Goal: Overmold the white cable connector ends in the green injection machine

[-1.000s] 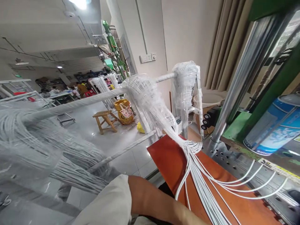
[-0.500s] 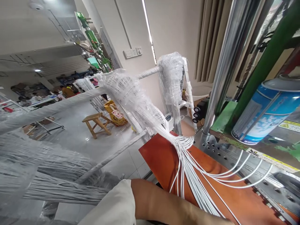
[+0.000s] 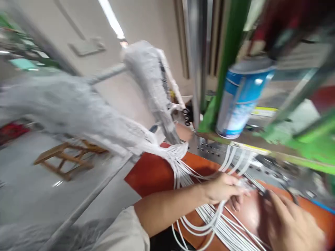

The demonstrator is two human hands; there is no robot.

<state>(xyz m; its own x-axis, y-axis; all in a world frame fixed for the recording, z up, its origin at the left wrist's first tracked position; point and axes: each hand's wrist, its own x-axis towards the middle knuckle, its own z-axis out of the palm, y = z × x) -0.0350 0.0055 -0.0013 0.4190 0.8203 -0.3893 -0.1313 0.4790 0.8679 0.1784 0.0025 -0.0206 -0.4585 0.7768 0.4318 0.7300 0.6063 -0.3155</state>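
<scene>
Left hand (image 3: 222, 188): Lay right of centre in the lower frame, closed around thin looped white cables (image 3: 219, 211), just beside a small clear piece (image 3: 244, 184) too blurred to make out.
Right hand (image 3: 290, 223): Showed at lower right, apart from the left hand but near; could not tell, for blur, whether closed on the small dark object (image 3: 265, 196) by the fingertips.
Thin looped white cables: Drooped below the left hand, over the flat orange-brown board (image 3: 149, 174).
Long white cable bundle (image 3: 180, 167): Fanned across the board toward the bottom edge.
Blue-and-white cylindrical spray can (image 3: 239, 99): Stood on the green-painted metal machine (image 3: 231, 52), upper right.
Translucent film-wrapped cable bundle (image 3: 86, 104): Sloped from the left edge down toward the board, blurred.
Brown wooden stool (image 3: 62, 158): Stood on the pale floor, lower left.
</scene>
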